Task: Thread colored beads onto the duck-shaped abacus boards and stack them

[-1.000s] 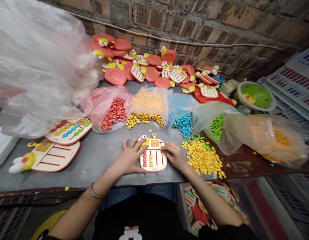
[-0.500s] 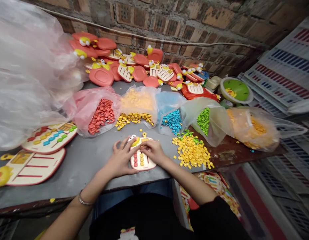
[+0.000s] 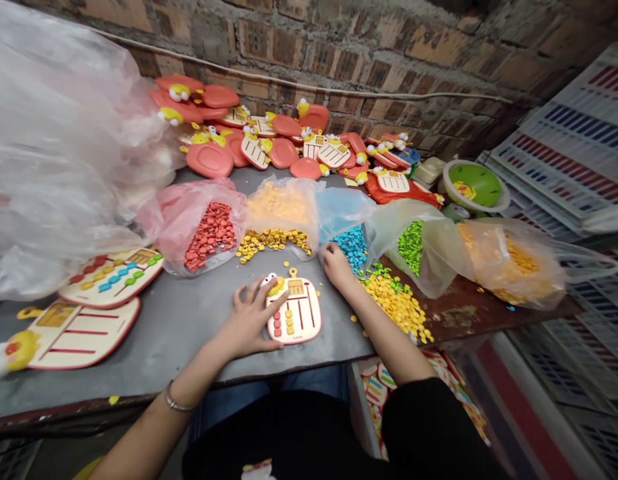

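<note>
A cream toy board (image 3: 303, 320) with a red rim, slots and a yellow duck-like head lies flat in front of me. Red beads and yellow beads fill parts of its two left slots; the two right slots hold none. My left hand (image 3: 249, 317) holds the board at its left side, thumb at the lower edge and a finger across the upper part. My right hand (image 3: 339, 267) is at the mouth of the blue bag, its fingers curled together beside the blue beads (image 3: 353, 245). What its fingertips hold is hidden.
Bags of red beads (image 3: 211, 233), golden beads (image 3: 273, 240) and green beads (image 3: 411, 243) stand in a row. Loose yellow beads (image 3: 399, 303) lie right. Two larger boards (image 3: 96, 333) are left; red toy boards (image 3: 209, 159) pile up by the brick wall. A green bowl (image 3: 476, 187) is at the back right.
My right hand has left the board and moved forward and right to the blue beads. My left hand stays on the board. The view has shifted slightly.
</note>
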`<act>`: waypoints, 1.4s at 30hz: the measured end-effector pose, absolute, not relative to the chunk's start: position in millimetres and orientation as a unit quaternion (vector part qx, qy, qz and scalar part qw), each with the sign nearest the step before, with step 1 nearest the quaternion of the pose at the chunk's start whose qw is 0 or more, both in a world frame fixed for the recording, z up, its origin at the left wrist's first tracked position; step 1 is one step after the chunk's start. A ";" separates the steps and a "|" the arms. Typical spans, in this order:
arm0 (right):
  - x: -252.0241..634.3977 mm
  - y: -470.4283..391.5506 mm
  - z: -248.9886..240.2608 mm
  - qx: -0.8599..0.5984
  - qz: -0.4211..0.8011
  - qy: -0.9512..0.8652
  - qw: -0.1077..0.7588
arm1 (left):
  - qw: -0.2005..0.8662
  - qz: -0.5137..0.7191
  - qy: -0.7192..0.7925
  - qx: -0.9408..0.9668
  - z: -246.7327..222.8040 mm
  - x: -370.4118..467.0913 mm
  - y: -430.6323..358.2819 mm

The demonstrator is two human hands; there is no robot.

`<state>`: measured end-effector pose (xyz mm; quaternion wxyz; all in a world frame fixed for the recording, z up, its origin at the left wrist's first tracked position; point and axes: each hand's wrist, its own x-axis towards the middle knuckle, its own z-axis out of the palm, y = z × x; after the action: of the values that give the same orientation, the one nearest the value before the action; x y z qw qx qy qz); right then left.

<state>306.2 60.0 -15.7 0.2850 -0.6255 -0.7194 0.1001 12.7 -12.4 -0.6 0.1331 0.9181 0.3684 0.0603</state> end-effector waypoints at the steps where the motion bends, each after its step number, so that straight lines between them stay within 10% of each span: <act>1: 306.3 59.7 -15.3 -0.622 0.102 -0.718 0.295 | 0.137 0.057 0.371 0.917 -0.2 13.0 -12.6; 8: 296.0 -0.7 4.3 -0.566 0.202 -0.655 0.458 | 0.137 0.054 0.369 0.918 5.2 13.7 -13.5; 19: 269.4 -14.6 -5.7 -0.489 0.138 -0.810 0.291 | 0.143 0.073 0.353 0.922 5.0 13.4 -13.8; 31: 260.8 -28.7 -17.6 -0.531 0.306 -0.685 0.394 | 0.129 0.065 0.346 0.927 4.8 11.9 -12.3; 42: 256.2 -34.4 9.2 -0.402 0.305 -0.826 0.253 | 0.128 0.031 0.371 0.919 11.6 13.7 -14.4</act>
<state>256.2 -34.4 9.2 0.2530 -0.4019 -0.8256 0.3047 13.7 -14.4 11.6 0.1276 0.9193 0.3711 0.0308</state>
